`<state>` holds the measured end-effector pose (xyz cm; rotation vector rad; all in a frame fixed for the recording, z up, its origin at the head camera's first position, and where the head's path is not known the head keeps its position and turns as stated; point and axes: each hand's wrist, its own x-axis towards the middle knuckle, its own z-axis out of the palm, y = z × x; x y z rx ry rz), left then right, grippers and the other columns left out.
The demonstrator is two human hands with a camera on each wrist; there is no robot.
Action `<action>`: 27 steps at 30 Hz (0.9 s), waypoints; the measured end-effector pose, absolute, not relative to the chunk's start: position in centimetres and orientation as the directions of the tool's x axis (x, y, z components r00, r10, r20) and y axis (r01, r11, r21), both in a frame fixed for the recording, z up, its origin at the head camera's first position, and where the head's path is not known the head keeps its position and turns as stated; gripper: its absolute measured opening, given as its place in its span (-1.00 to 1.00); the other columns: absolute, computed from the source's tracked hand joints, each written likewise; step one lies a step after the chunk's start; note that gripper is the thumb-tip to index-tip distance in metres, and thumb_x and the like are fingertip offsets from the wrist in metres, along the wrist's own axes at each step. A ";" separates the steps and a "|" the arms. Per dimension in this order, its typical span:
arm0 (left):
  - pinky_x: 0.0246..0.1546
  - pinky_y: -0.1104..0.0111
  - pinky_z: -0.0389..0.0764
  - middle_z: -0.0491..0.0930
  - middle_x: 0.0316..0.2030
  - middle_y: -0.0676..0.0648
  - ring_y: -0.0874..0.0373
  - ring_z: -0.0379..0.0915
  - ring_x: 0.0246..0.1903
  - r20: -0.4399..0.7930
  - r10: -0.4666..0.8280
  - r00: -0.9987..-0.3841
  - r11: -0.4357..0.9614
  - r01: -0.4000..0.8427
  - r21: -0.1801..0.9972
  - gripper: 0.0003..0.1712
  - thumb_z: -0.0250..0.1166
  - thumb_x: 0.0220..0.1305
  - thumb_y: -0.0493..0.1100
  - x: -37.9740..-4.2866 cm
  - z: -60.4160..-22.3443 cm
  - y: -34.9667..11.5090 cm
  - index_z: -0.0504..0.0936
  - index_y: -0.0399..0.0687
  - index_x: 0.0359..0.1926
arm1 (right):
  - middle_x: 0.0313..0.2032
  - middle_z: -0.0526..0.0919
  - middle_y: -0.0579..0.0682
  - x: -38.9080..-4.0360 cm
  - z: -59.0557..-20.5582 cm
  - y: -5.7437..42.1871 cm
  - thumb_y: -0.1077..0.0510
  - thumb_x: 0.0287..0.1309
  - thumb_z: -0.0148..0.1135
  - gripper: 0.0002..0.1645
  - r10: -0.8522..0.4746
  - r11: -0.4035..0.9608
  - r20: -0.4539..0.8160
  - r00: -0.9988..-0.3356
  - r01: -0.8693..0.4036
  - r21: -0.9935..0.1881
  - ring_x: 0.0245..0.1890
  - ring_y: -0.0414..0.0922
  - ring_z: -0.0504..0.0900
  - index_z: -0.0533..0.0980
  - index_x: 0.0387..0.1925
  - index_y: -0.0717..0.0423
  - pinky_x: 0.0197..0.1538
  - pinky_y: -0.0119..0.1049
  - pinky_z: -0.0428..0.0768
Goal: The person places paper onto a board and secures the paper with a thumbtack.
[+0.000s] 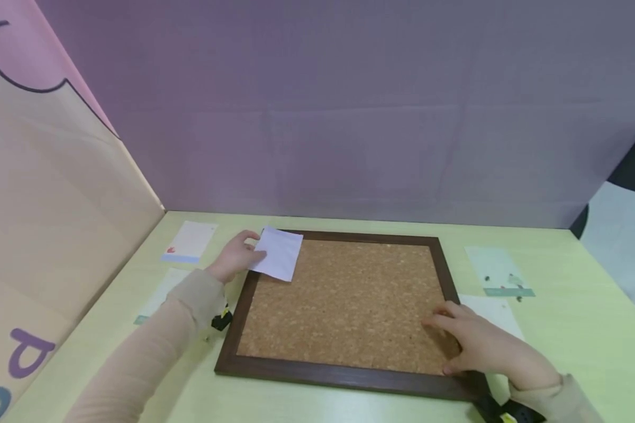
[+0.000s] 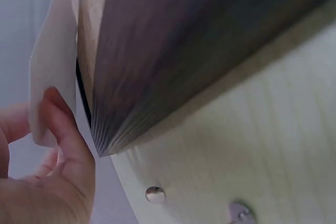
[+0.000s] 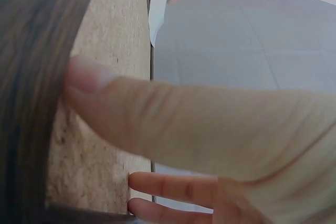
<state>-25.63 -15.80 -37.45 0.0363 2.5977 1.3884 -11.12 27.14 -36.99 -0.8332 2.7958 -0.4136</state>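
Observation:
A cork board in a dark brown wooden frame lies on the table. At its far left corner, my left hand pinches a small white sheet of paper between thumb and fingers. The left wrist view shows that paper edge-on, beside the frame's corner. My right hand is over the board's near right part, holding nothing. In the right wrist view its thumb is at the frame's inner edge and its extended fingers reach to the cork.
Two printed paper sheets lie left of the board, the farther one with a red mark. On the right lie a sheet with a green band and another sheet, partly covered. A round metal piece sits near the frame.

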 end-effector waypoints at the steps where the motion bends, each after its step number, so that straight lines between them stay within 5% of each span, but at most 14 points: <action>1: -0.31 0.37 0.47 0.45 -0.13 -0.32 0.05 0.43 -0.28 -0.141 0.124 -0.982 0.561 -0.048 0.827 -0.53 0.17 0.25 -0.25 -25.6 -37.4 -15.7 0.29 -0.30 0.14 | 0.03 0.43 0.17 -11.1 -37.0 27.1 -0.07 -0.38 0.58 -0.11 -0.559 0.803 -0.103 -0.823 -0.505 -0.317 -0.08 0.08 0.46 0.49 0.10 0.13 -0.17 -0.10 0.52; 5: -0.42 0.42 0.41 0.41 -0.32 -0.16 0.15 0.33 -0.42 -0.107 0.145 -0.984 0.582 -0.003 0.813 -0.62 0.19 0.21 -0.29 -25.5 -37.3 -15.5 0.36 -0.31 0.04 | 0.01 0.43 0.14 -11.1 -36.9 27.1 -0.07 -0.38 0.58 -0.11 -0.555 0.805 -0.104 -0.826 -0.502 -0.315 -0.10 0.05 0.45 0.49 0.10 0.13 -0.19 -0.12 0.51; 27: -0.13 0.22 0.49 0.47 -0.16 -0.26 -0.01 0.37 -0.19 -0.126 0.163 -0.979 0.725 0.032 0.688 -0.63 0.18 0.24 -0.24 -25.6 -36.4 -15.2 0.47 -0.41 0.01 | 0.00 0.43 0.15 -11.0 -37.0 27.0 -0.06 -0.39 0.58 -0.13 -0.558 0.802 -0.085 -0.826 -0.510 -0.311 -0.13 0.02 0.45 0.51 0.08 0.14 -0.19 -0.13 0.52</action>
